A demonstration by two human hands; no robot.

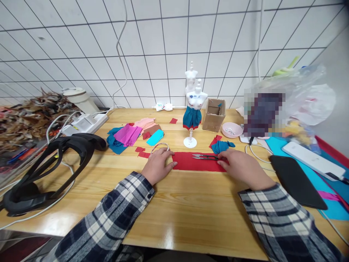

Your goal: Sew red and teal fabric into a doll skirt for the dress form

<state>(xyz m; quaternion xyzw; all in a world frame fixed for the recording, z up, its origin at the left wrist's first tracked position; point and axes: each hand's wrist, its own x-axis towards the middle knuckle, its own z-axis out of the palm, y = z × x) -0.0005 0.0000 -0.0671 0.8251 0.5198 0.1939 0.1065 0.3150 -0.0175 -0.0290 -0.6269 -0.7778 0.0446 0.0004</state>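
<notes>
Head view. Red fabric strip [188,165]: long, narrow rectangle, saturated plain red, laid flat left to right on the wood tabletop [174,207], between the two hands. Near edge fairly straight; far edge a bit uneven. Both ends partly covered by hands, so full length can't be told. Surface matte, mostly smooth.

Left hand [159,165]: palm down at the strip's left end, thumb and fingers apart, thumb tip at the cloth; not clamped on anything visible. Right hand [247,169]: at the right end, fingertips touching the handle end of the thread snips [205,157]; can't tell if they are clamped on it. Snips dark-handled, metal blades pointing left, slightly apart, lying over the strip.

Pale ring [160,145] just beyond left hand. Small red scraps [140,149] near it, to the left. Farther left: magenta cloth [128,134] over teal cloth [117,142], cyan piece [155,137] to their right. Far side, middle: white mini mannequin [196,99] in teal skirt [191,118], red hem; second mannequin [191,74] behind. Cardboard box [214,115] right of them, then pink bowl [231,130] with small bits. Teal bundle [222,146] just beyond right hand. Black headset [51,171] left; black phone [298,181] right.
</notes>
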